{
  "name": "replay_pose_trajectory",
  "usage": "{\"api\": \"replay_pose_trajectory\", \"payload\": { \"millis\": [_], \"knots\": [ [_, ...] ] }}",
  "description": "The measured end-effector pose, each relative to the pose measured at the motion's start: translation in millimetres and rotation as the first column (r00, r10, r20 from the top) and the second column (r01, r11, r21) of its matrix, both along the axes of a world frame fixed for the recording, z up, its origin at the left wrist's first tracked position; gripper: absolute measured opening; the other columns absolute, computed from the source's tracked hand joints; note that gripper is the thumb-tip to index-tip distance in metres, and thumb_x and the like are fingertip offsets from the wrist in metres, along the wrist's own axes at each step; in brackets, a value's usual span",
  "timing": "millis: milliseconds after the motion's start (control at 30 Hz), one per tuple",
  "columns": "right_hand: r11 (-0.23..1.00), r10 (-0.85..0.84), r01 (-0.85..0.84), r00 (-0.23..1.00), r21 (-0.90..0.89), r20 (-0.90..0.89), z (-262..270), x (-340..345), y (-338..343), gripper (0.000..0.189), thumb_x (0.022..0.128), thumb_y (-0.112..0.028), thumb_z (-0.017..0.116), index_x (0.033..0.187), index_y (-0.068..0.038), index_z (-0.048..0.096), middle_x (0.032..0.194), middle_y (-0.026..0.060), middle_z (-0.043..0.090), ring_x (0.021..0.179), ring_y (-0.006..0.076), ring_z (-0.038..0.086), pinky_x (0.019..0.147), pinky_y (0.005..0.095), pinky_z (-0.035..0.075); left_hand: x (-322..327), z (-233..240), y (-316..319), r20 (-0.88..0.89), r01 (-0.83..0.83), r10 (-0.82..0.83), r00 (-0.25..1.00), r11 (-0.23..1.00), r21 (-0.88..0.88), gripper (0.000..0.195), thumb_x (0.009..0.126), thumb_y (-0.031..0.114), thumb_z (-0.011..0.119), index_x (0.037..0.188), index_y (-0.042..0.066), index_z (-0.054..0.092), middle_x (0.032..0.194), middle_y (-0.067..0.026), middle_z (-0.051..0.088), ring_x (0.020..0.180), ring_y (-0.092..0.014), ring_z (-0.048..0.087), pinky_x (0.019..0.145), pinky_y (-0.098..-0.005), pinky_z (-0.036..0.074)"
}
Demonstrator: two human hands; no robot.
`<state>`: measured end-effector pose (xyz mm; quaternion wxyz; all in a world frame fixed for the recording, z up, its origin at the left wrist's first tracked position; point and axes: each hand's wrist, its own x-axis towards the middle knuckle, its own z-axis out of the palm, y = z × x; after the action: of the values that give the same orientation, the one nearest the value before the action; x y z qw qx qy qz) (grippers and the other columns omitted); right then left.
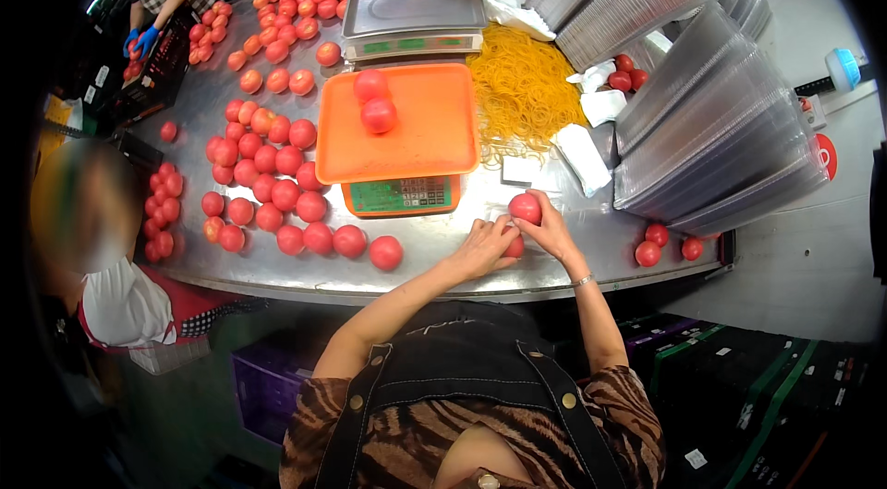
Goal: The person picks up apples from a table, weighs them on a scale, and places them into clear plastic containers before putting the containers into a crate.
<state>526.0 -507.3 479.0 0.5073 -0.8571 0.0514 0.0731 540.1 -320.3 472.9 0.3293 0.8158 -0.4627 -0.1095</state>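
Note:
Between my hands are two red tomatoes over the steel tabletop (443,274). My right hand (551,229) grips the upper tomato (525,209) between thumb and fingers. The fingers of my left hand (483,246) curl over the lower tomato (513,243), which they partly hide. A clear sheet or container seems to lie around them, but I cannot make out its shape. Up and to the left, two tomatoes (378,115) rest on the orange tray (398,156) of a digital scale (367,196). A lone tomato (386,252) lies left of my left hand.
Loose tomatoes (265,160) spread over the table's left side. Yellow rubber bands (523,83) are heaped beside the scale. Tall stacks of clear plastic containers (714,121) lean at right, near white packets (582,157). A second scale (416,7) stands behind. Other people work at the left and far edges.

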Motion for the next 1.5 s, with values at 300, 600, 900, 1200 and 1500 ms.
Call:
{"api": "replay_pose_trajectory", "payload": {
  "millis": [300,600,900,1200,1500],
  "knots": [
    [0.985,0.118,-0.09,0.973,-0.148,0.197,1,-12,28,0.058,0.079,-0.012,0.059,0.131,-0.004,0.034,0.12,0.0214,0.044,0.105,0.037,0.049,0.088,0.0386,0.043,-6,-1,26,0.01,-0.077,0.08,0.997,0.984,-0.159,0.026,0.075,0.01,0.06,0.101,0.009,0.057,0.106,-0.0124,0.051,0.096,-0.03,0.05,0.086,-0.0395,0.039],
    [0.961,0.057,0.051,0.925,-0.271,0.375,47,40,73,0.041,0.078,-0.013,0.059,0.116,-0.002,0.047,0.107,0.0192,0.052,0.098,0.0358,0.05,0.086,0.0399,0.042,93,52,122,-0.039,-0.749,0.818,0.573,0.504,-0.43,0.037,0.076,-0.001,0.053,0.112,0.003,0.051,0.112,-0.0175,0.05,0.104,-0.034,0.05,0.088,-0.0381,0.042],
    [0.843,0.42,-0.11,0.746,-0.526,0.517,22,187,195,0.06,0.071,-0.013,0.068,0.125,-0.011,0.042,0.123,0.0227,0.038,0.108,0.0395,0.042,0.092,0.042,0.038,244,6,137,-0.184,-0.727,0.72,0.669,0.583,-0.363,0.059,0.07,0.025,0.063,0.123,0.008,0.045,0.117,-0.0231,0.046,0.108,-0.037,0.046,0.093,-0.0411,0.039],
    [0.834,-0.101,-0.06,0.961,0.549,0.257,38,80,93,0.048,0.071,-0.014,0.069,0.113,-0.003,0.049,0.111,0.0194,0.049,0.098,0.0308,0.053,0.082,0.0328,0.045,229,3,125,0.012,-0.82,0.849,0.528,0.513,-0.253,0.072,0.061,0.015,0.07,0.127,0.019,0.039,0.12,-0.0167,0.042,0.106,-0.036,0.042,0.09,-0.0411,0.04],
    [0.891,0.166,0.059,0.881,-0.45,0.443,-1,-50,-15,0.043,0.068,-0.016,0.07,0.107,-0.005,0.055,0.094,0.0176,0.058,0.086,0.0352,0.057,0.074,0.0405,0.047,175,31,45,-0.467,-0.671,0.483,0.74,0.488,-0.558,0.063,0.069,0.029,0.074,0.12,0.008,0.044,0.114,-0.011,0.052,0.108,-0.022,0.049,0.093,-0.0351,0.04]
  ]
}}
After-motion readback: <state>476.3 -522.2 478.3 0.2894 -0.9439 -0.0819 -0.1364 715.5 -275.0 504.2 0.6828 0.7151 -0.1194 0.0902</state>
